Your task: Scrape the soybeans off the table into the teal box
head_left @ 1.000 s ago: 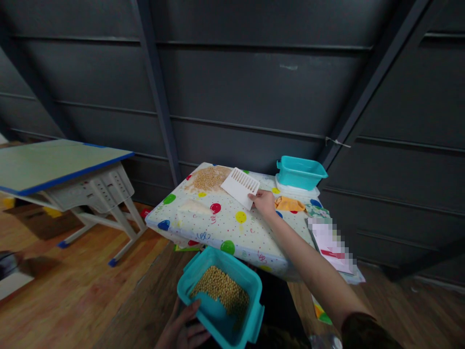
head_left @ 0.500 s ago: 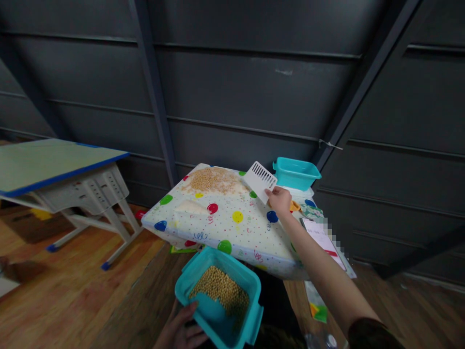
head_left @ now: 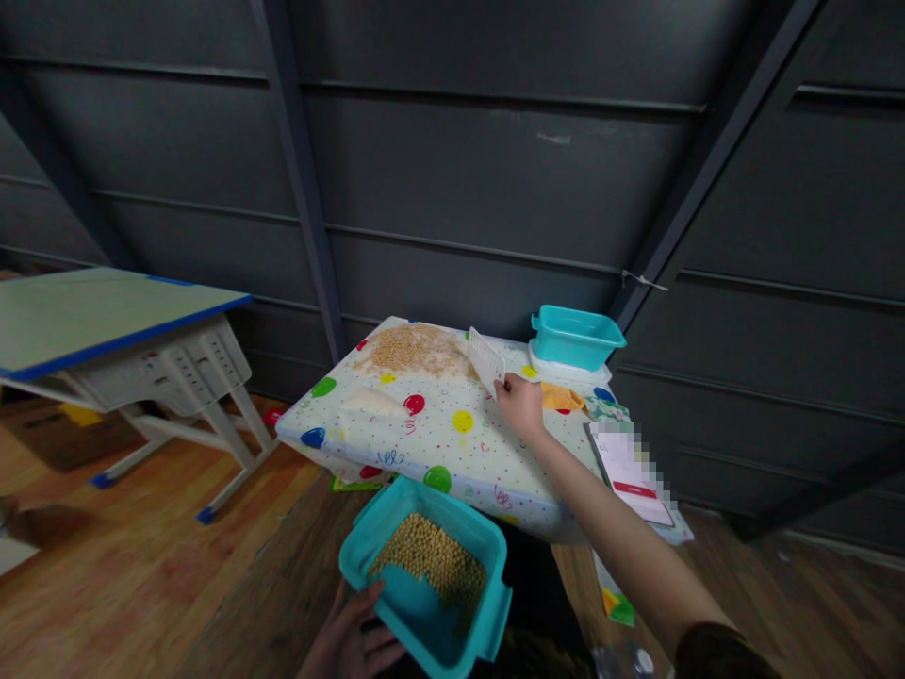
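My right hand (head_left: pixel 519 405) grips a white slotted scoop (head_left: pixel 485 360) by its near end, tilted just above the table. Left of the scoop's tip, a spread of soybeans (head_left: pixel 400 349) mixed with a pale brown grain lies on the balloon-print tablecloth (head_left: pixel 368 443). A smaller whitish heap (head_left: pixel 374 403) sits in front of it. Below the table's front edge, my left hand (head_left: pixel 357 632) holds a turquoise basin (head_left: pixel 495 547) at its left rim, thumb over the edge. Soybeans (head_left: pixel 431 556) cover part of the basin's bottom.
A second turquoise basin (head_left: pixel 576 338) stands on a white lid or tray at the back right. Near it lie an orange cloth (head_left: pixel 562 397) and a tablet-like device (head_left: pixel 629 471). A desk (head_left: pixel 113 311) stands at the left; a dark panelled wall (head_left: pixel 459 170) rises behind the table.
My right hand has moved left and slightly down with the scoop, turning it more edge-on and bringing it near the spread. The left hand and its basin have hardly moved.
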Tool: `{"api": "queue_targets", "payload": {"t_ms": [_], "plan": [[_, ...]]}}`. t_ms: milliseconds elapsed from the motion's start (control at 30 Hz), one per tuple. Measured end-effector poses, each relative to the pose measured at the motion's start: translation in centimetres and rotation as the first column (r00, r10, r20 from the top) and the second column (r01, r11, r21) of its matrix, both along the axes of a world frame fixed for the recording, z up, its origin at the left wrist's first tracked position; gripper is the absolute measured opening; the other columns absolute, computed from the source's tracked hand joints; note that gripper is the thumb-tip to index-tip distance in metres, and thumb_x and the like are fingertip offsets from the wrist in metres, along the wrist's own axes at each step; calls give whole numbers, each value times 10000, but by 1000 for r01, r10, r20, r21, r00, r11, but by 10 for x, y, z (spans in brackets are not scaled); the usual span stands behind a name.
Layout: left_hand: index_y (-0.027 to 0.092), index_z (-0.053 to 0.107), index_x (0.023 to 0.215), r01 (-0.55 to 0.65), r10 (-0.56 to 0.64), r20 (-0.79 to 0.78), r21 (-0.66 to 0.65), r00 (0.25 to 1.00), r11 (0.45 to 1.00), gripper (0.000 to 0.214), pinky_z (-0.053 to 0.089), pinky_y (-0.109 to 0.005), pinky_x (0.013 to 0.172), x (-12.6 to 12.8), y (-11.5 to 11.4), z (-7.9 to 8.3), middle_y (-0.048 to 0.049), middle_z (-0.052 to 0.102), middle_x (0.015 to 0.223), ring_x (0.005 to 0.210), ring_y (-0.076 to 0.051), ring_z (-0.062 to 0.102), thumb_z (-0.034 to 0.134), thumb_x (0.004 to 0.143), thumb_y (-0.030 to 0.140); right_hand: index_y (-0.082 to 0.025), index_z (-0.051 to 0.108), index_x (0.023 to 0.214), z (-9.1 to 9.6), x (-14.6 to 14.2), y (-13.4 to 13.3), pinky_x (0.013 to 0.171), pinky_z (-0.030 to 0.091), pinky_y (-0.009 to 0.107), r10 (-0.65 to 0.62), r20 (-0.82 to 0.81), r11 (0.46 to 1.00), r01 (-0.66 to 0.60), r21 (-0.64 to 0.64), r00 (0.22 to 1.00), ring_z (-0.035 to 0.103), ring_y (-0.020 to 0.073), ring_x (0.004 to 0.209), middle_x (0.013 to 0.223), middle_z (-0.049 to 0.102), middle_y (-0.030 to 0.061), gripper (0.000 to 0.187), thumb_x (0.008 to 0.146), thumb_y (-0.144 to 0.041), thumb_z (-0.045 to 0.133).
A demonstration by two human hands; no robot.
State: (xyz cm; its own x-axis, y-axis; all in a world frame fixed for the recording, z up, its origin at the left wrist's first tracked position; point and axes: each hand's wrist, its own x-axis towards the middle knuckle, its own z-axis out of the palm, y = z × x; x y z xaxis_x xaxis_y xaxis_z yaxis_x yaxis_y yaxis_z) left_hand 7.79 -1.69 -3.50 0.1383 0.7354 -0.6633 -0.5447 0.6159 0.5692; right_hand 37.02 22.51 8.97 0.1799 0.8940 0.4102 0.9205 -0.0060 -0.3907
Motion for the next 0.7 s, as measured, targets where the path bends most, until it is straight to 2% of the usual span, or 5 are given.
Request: {"api": "queue_targets", "payload": {"t_ms": [167, 367, 467, 533, 700], "plan": [[206, 280, 1720, -12, 13, -11, 25, 1000, 1000, 1073, 665, -577, 1010, 1, 0, -6, -143, 857, 1074, 980, -422, 868, 901, 865, 391, -184, 767, 816, -6, -9, -13, 669, 319, 313, 36, -8, 999, -36, 17, 999, 639, 210, 678, 788, 785, 95, 262, 1029, -213, 617], [269, 254, 1736, -1, 0, 33, 11, 999, 1000, 1236, 649, -613, 1055, -3, 0, -15, -172, 852, 1232, 1089, -463, 850, 997, 751, 344, -187, 731, 791, -4, -4, -26, 654, 317, 300, 41, 8, 998, -41, 44, 999, 649, 211, 675, 759, 771, 93, 300, 1049, -251, 593], [239, 293, 1720, -7, 6, 48, 36, 999, 999, 1122, 654, -605, 1057, -2, -2, -10, -187, 847, 1273, 1098, -454, 850, 949, 815, 334, -177, 755, 830, -4, 4, -35, 648, 330, 294, 27, 58, 997, -31, 66, 998, 686, 219, 706, 817, 804, 119, 296, 1051, -236, 567], [205, 303, 1717, -11, 10, 27, 29, 1000, 1000, 1054, 660, -600, 1038, -1, -2, -8, -176, 859, 1211, 1056, -444, 859, 905, 858, 299, -170, 776, 867, -6, 7, -42, 651, 343, 290, 16, 105, 997, -24, 70, 994, 710, 224, 729, 847, 821, 129, 286, 1047, -216, 558], [202, 272, 1751, -30, 30, 3, -40, 1000, 999, 1028, 648, -597, 1036, 0, 0, -21, -144, 872, 1093, 1041, -439, 860, 835, 893, 241, -161, 812, 980, -12, 3, -54, 662, 361, 287, -7, 175, 999, 2, 32, 985, 738, 221, 762, 895, 843, 125, 281, 1059, -209, 546]]}}
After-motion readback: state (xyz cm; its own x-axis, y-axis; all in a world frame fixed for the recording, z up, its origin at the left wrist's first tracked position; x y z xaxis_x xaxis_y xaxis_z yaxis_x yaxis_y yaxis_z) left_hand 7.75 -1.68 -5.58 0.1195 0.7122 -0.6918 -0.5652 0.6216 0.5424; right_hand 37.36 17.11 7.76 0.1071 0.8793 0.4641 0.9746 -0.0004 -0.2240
